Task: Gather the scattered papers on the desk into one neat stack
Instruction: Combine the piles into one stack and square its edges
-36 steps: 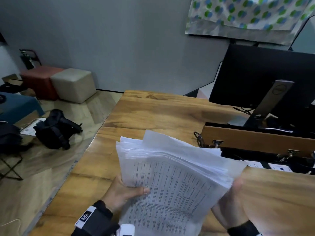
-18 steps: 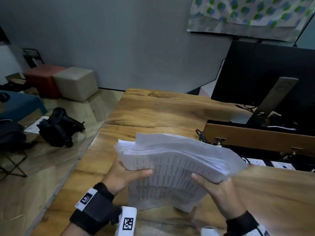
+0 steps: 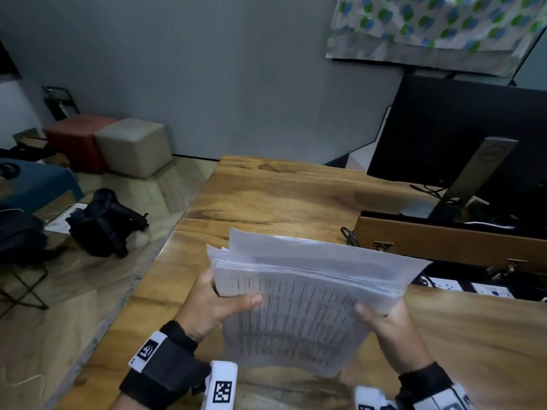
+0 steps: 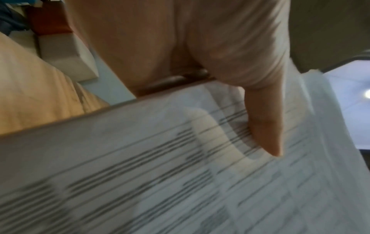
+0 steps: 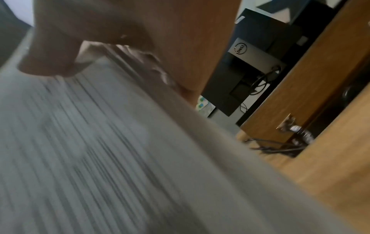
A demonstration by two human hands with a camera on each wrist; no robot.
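A: Head view: where are the papers held?

B: Above the near edge of the bench; the bundle is tilted up, its top edges uneven.

A: And how is each hand closed?

B: The left side is gripped by the left hand, thumb laid on the printed sheet; the right side is clasped likewise by the right hand.

White papers carry rows of dark print above the brown wood-grain desk. Far left stand red and beige cubes; far right hangs a green-and-blue dotted cloth.
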